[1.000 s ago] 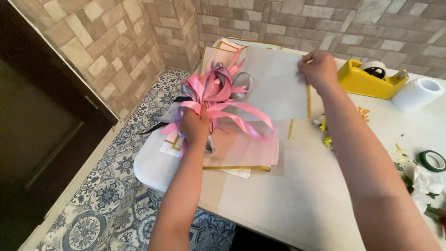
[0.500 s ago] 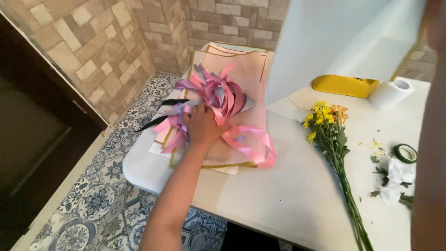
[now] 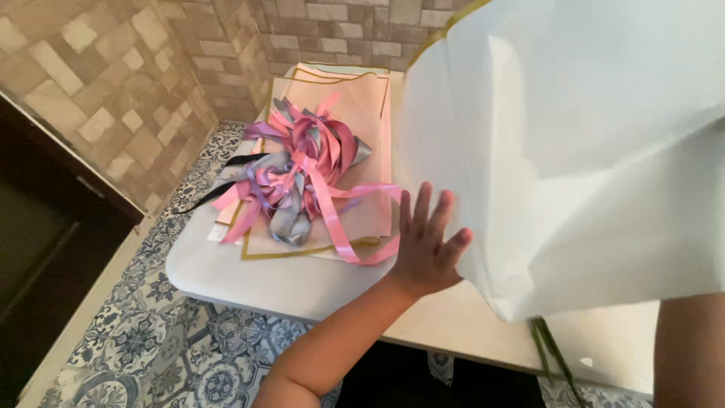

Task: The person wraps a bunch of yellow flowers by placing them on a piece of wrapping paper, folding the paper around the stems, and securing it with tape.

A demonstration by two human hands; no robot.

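A large white paper sheet (image 3: 574, 151) with a gold edge hangs lifted over the right side of the white table (image 3: 249, 276) and hides what lies under it. My left hand (image 3: 427, 242) is open with the fingers spread, flat against the sheet's left edge and holding nothing. Just left of it lies a tangle of pink, purple and silver ribbons (image 3: 302, 174) on a stack of pink gold-edged sheets (image 3: 366, 113). Only my right forearm (image 3: 687, 347) shows at the lower right; the hand itself is hidden behind the sheet.
Green flower stems (image 3: 547, 351) poke out below the sheet near the table's front edge. A brick-pattern wall (image 3: 113, 83) stands behind and to the left. Beside the table are patterned floor tiles (image 3: 151, 332) and a dark door (image 3: 38, 249).
The white sheet has swung further up and toward me, now covering the flowers, tape and yellow dispenser. My left hand has left the ribbons and moved right to the sheet's edge.
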